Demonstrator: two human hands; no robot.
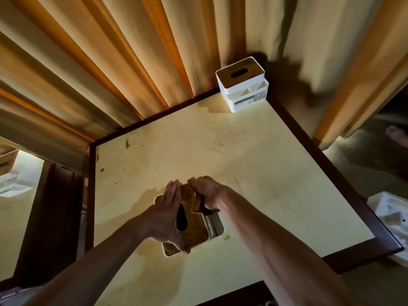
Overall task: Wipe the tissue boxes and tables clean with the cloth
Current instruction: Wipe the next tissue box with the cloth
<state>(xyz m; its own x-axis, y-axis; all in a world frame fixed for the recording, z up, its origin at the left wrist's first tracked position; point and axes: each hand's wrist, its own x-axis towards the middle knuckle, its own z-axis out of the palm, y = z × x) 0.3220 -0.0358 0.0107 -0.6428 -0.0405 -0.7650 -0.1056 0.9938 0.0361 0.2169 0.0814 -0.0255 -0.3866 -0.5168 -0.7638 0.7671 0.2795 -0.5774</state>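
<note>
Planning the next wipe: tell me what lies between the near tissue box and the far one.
Only stained table top, seen from the head view; nothing stands between near tissue box and far one.

Cream table with dark-brown rim — white tissue box, wood-brown lid — orange-tan pleated curtains.

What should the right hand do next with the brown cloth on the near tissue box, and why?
Probably draw the folded brown cloth back along the near white tissue box's wooden lid toward its near end. The right hand grips the cloth at the lid's far end, the left hand steadies the box, and brown specks show on the lid nearer the camera.
</note>
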